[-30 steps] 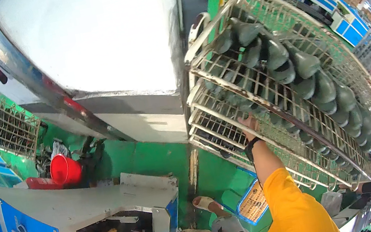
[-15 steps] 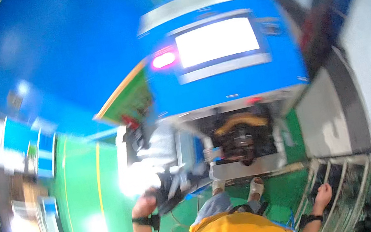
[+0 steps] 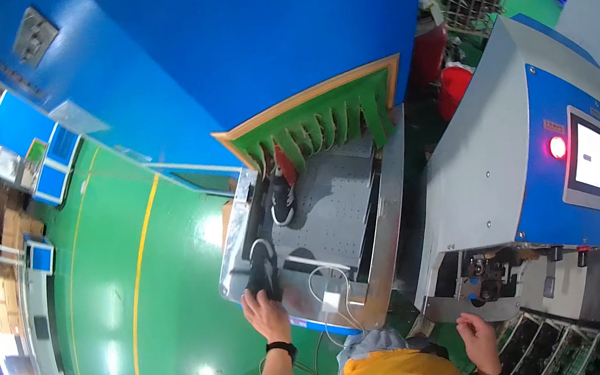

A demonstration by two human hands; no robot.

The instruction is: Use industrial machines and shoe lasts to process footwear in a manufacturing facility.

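Note:
My left hand grips one end of a black shoe with a pale sole edge. That shoe is at the near left corner of a conveyor with a grey perforated belt. A second dark shoe with white parts lies farther up the belt, close to a green strip curtain. My right hand hangs low in front of a blue and grey machine, fingers curled in, with nothing visible in them.
A tall blue housing rises behind the curtain. The machine has a lit screen and a glowing red light. A slatted rack stands at lower right. A white cable crosses the conveyor's near end. A red bucket stands behind.
My view has turned left, so the conveyor is now central and the machine is off to the right. My left hand has moved with the shoe to the conveyor's near end.

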